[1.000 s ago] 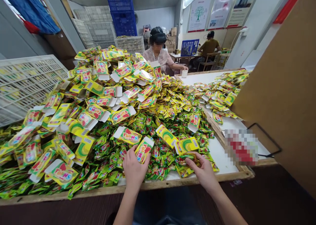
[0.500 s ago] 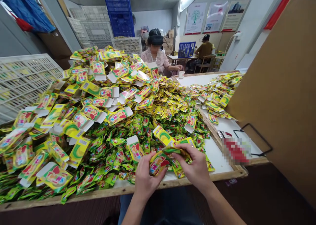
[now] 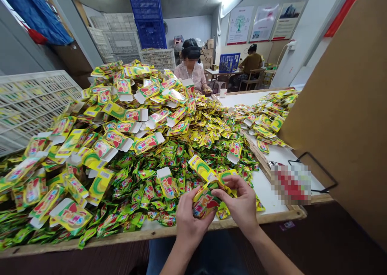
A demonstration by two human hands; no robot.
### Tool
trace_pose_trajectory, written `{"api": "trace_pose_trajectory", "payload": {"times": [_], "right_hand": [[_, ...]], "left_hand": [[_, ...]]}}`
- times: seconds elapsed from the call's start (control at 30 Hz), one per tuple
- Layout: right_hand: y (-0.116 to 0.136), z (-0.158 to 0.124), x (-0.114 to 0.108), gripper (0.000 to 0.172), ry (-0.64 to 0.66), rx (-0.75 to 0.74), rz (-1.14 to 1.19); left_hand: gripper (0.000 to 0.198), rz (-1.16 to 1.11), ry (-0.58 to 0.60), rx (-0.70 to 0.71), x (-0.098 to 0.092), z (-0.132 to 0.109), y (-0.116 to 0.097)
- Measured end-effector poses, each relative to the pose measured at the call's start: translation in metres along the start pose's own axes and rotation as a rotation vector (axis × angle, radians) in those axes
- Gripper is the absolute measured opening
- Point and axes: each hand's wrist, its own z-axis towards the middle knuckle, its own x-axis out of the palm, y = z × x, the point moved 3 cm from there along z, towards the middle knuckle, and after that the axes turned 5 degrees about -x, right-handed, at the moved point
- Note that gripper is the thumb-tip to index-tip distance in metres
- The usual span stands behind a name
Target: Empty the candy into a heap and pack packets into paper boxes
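Observation:
My left hand (image 3: 189, 218) is closed round a small yellow-green carton (image 3: 205, 200) with red lettering, held just above the table's near edge. My right hand (image 3: 240, 202) pinches green sachets (image 3: 225, 179) at the carton's open top end. Both hands meet over the front of the table (image 3: 272, 190). A great heap of the same open cartons (image 3: 121, 114) and loose green-yellow sachets (image 3: 157, 186) covers the table to the left and behind my hands.
A white plastic crate (image 3: 27, 102) stands at the left. A brown board (image 3: 344, 106) rises at the right, beside a blurred red item (image 3: 290, 182). A second pile of cartons (image 3: 266, 114) lies far right. One person (image 3: 192, 67) sits across the table, another (image 3: 252, 61) farther back.
My left hand picked a carton off the pile and brought it toward me. My right hand gathered sachets from the table and moved them to the carton's opening.

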Motion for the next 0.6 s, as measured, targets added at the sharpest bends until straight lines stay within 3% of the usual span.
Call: {"api": "trace_pose_trajectory", "payload": {"times": [0.07, 0.1, 0.2, 0.4, 0.6], "right_hand": [[0.001, -0.007, -0.002, 0.032, -0.117, -0.181, -0.137], [0.002, -0.01, -0.003, 0.031, -0.112, -0.252, -0.194], [0.004, -0.016, -0.003, 0.031, 0.041, -0.311, -0.277], [0.007, -0.016, 0.001, 0.026, 0.417, -0.076, -0.243], [-0.002, -0.003, 0.011, 0.033, 0.729, 0.209, 0.051]], "left_hand": [[0.046, -0.006, -0.001, -0.024, 0.002, 0.0, -0.003], [0.045, -0.006, -0.006, -0.023, 0.002, 0.001, -0.004], [0.044, 0.0, -0.003, -0.021, 0.002, 0.003, -0.004], [0.037, -0.006, 0.018, -0.042, 0.004, 0.006, -0.002], [0.038, -0.018, 0.093, 0.034, 0.001, 0.006, 0.002]]}}
